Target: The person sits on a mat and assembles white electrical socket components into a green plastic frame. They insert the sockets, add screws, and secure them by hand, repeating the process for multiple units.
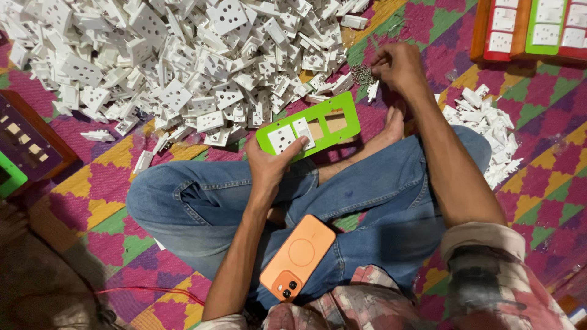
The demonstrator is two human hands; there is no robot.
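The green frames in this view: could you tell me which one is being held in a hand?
The green frame above the knees, gripped by the left hand. It holds two white inserts; the other green frames lie untouched at the top right and far left.

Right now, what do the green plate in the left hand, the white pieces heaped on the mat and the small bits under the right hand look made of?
Green plate: looks like moulded plastic, smooth, evenly coloured, with clean cut-out windows. White pieces: probably hard plastic too, matt, with uniform moulded holes and edges. Small bits at the right hand: grey and thin, possibly metal screws; too small to be sure. The left hand grips the plate's edge.
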